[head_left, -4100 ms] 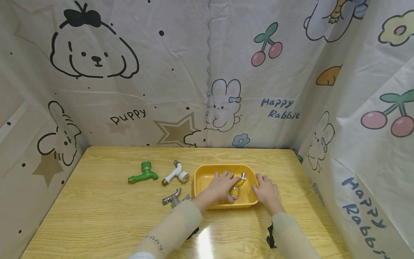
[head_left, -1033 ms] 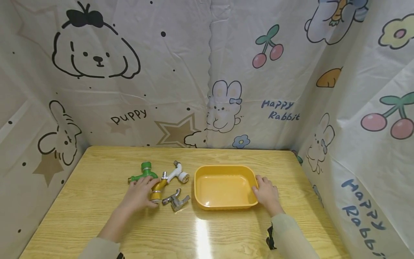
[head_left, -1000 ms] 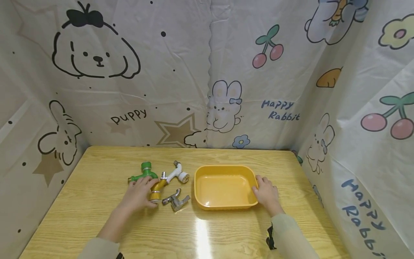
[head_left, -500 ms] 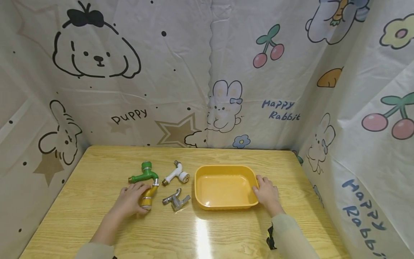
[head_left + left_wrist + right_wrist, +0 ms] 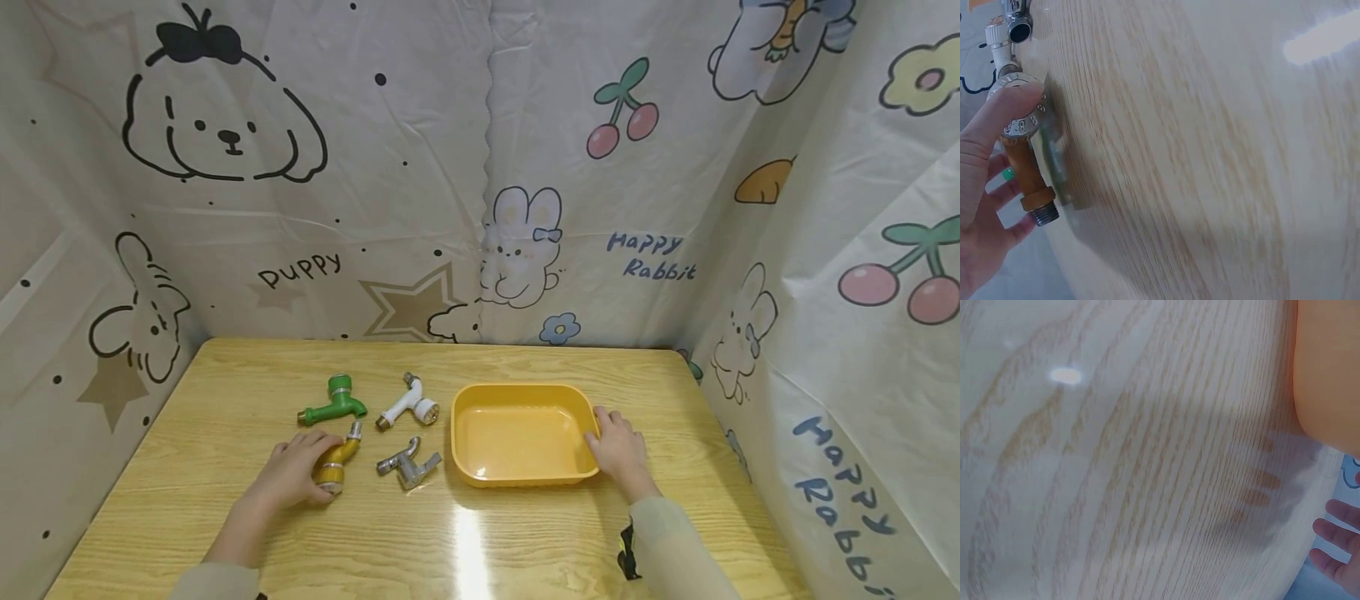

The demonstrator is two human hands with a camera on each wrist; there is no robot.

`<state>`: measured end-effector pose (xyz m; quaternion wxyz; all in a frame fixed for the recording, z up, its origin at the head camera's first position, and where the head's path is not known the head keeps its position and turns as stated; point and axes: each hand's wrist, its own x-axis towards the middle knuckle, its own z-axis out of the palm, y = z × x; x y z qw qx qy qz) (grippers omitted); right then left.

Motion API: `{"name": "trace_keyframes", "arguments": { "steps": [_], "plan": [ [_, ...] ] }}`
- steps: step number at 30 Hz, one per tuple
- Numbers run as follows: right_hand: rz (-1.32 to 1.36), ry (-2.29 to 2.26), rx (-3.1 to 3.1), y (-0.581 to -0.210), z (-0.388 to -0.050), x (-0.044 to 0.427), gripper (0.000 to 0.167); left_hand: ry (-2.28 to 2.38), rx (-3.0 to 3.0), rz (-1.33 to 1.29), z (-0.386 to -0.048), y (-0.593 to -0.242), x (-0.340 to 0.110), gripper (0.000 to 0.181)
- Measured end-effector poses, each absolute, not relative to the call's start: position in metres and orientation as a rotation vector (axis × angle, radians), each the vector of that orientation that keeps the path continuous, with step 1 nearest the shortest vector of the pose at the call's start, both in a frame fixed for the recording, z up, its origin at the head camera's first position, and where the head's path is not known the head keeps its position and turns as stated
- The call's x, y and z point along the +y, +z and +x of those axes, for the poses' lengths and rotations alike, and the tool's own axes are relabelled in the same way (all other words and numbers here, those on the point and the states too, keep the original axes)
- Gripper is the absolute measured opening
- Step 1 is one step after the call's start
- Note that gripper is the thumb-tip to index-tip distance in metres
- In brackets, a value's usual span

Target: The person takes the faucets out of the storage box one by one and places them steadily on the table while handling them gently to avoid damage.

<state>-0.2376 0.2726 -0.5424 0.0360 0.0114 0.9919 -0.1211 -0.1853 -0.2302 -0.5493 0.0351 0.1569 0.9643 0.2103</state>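
A yellow faucet (image 5: 341,458) with a silver spout tip is gripped by my left hand (image 5: 292,471) at the left of the table. In the left wrist view, my thumb presses on the faucet's silvery round end (image 5: 1021,128), and its threaded brass inlet (image 5: 1044,214) points down. Just beyond lies a green faucet (image 5: 337,404). A white faucet (image 5: 408,404) and a grey metal faucet (image 5: 410,465) lie between that hand and a yellow plastic tub (image 5: 525,481). My right hand (image 5: 618,450) holds the tub's right rim, thumb over the edge and fingers outside.
All of this is on a wood-grain table (image 5: 375,550). Patterned cloth walls (image 5: 405,208) stand at the back and both sides. A bright light reflection (image 5: 468,550) shows on the front part of the tabletop.
My left hand has carried the yellow faucet out of the tub to the left, past the grey and white ones, then nearer to me in front of the green one. The right hand stays on the rim.
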Motion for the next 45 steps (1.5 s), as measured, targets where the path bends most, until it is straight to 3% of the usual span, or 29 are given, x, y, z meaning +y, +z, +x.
{"name": "trace_keyframes", "arguments": {
  "steps": [18,45],
  "plan": [
    [0.024,-0.37,3.053,-0.5417,-0.2383,0.2702,0.05,0.639,2.933,0.467,-0.1845,-0.5504,-0.2346,0.072],
    [0.015,-0.372,3.025,-0.5395,-0.2416,0.2717,0.051,0.662,2.848,0.381,-0.1848,-0.5421,-0.229,0.077]
  ]
}}
